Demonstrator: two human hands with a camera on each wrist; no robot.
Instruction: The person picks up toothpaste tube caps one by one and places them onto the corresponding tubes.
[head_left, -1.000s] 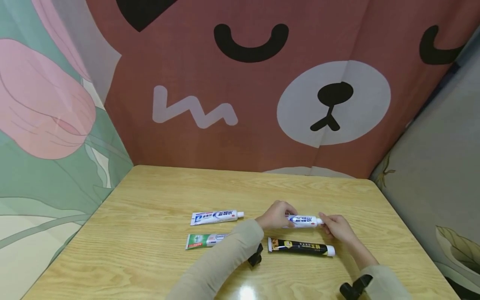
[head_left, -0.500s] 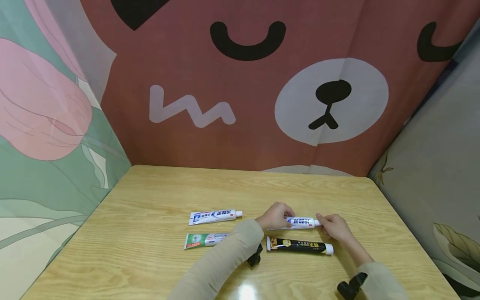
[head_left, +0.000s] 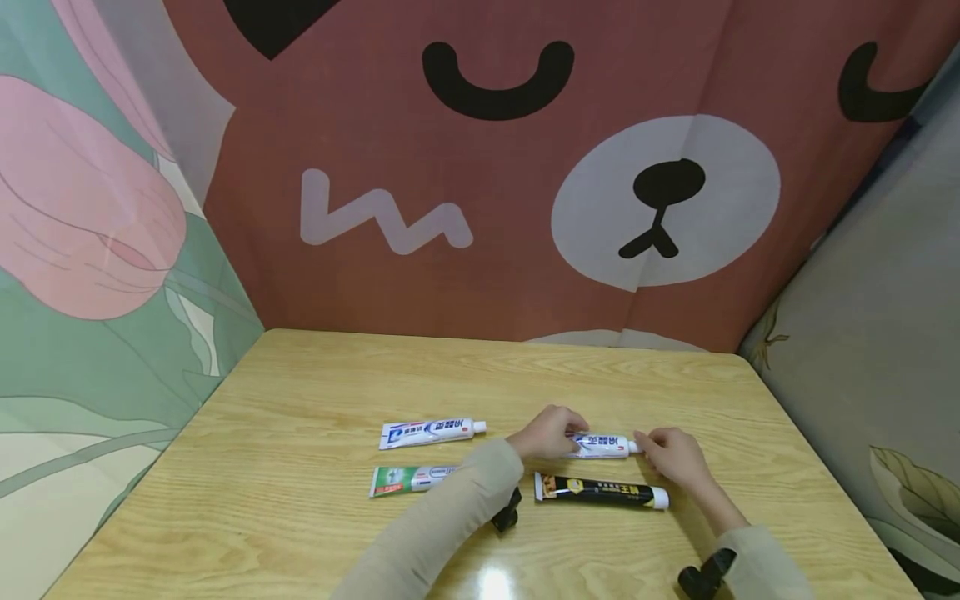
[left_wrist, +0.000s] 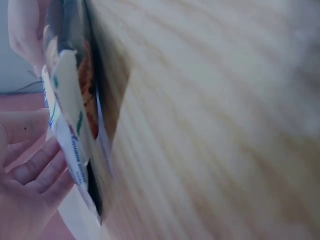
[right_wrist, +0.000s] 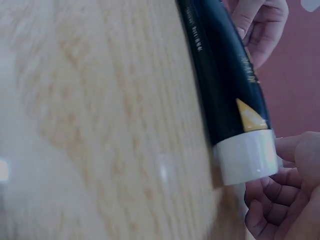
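In the head view my left hand (head_left: pixel 547 432) holds a white toothpaste tube (head_left: pixel 603 447) with blue lettering by its tail half. My right hand (head_left: pixel 677 457) pinches at the white cap on the tube's right end. Just in front lies a black toothpaste tube (head_left: pixel 600 492) with a white cap. The left wrist view shows the white tube's flat tail (left_wrist: pixel 67 135) between the thumb and fingers of my left hand (left_wrist: pixel 35 175). In the right wrist view, the black tube (right_wrist: pixel 225 70) largely hides the white one, and the fingers of my right hand (right_wrist: pixel 280 195) are curled.
To the left, another white-and-blue toothpaste tube (head_left: pixel 431 432) lies on the wooden table (head_left: pixel 300 533). A green-and-white tube (head_left: pixel 408 479) lies in front of it, partly covered by my left sleeve (head_left: pixel 457 508). A printed cloth (head_left: pixel 375 292) hangs behind the table.
The held white tube has shifted slightly left, and both hands stay on it. The other tubes lie as before; the head view has moved a little.
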